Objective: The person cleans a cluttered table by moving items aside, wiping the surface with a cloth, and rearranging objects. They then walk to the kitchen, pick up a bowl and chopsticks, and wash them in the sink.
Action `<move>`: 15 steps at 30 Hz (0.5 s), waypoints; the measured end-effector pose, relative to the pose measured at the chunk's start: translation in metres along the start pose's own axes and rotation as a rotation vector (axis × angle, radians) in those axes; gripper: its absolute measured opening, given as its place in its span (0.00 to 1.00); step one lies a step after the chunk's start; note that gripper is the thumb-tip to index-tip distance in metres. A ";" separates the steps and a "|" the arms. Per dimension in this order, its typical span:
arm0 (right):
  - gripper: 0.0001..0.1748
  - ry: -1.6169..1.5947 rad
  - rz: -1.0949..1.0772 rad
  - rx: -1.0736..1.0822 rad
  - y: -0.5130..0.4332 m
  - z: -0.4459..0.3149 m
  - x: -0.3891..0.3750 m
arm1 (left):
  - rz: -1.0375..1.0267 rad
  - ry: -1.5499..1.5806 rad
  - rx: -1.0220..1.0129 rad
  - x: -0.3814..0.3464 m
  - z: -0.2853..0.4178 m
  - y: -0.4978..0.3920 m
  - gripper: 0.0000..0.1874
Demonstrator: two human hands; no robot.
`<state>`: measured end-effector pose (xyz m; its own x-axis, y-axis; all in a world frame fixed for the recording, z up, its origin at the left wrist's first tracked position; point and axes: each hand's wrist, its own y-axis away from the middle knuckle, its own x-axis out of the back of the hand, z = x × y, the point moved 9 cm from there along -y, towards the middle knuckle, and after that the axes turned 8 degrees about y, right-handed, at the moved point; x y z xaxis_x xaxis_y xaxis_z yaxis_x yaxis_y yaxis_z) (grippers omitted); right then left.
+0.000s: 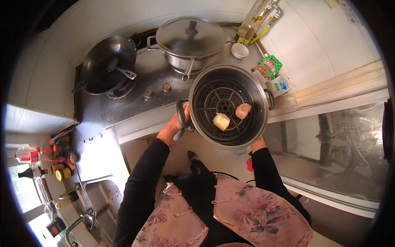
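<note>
Between both hands I hold a deep metal steamer pot (pixel 262 123) with a perforated dark bottom, seen from above. Inside it lie a pale yellowish piece of food (pixel 221 121) and, to its right, a pinkish-brown piece (pixel 243 111); they are apart. My left hand (pixel 179 119) is at the pot's left side by the dark handle (pixel 181 113), its fingers partly hidden. My right hand (pixel 258 144) supports the pot's lower right side, mostly hidden beneath it. The right handle (pixel 270 99) is not held.
On the gas stove (pixel 139 102) stand a wok (pixel 108 66) holding a ladle and a lidded steel pot (pixel 191 40). A white bowl (pixel 239 51), an oil bottle (pixel 247 31) and food packets (pixel 271 66) line the right side. A sink (pixel 103 191) and several jars are left; a glass panel (pixel 324 151) is right.
</note>
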<state>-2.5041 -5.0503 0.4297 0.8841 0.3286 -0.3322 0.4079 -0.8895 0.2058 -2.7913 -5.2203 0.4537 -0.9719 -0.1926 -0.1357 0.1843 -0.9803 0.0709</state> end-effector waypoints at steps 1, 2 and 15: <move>0.11 -0.011 0.022 -0.017 -0.004 0.000 0.011 | 0.006 -0.034 -0.013 0.000 0.000 -0.011 0.30; 0.11 -0.035 0.030 -0.019 -0.016 0.003 0.015 | -0.006 -0.012 0.015 0.000 -0.003 -0.022 0.30; 0.10 -0.135 0.242 -0.050 -0.110 -0.012 0.109 | 0.038 -0.044 0.031 -0.033 0.023 -0.097 0.31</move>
<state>-2.4503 -4.9130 0.3818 0.9201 0.0606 -0.3870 0.2025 -0.9192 0.3376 -2.7802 -5.1180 0.4738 -0.9699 -0.2269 -0.0887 0.2174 -0.9704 0.1056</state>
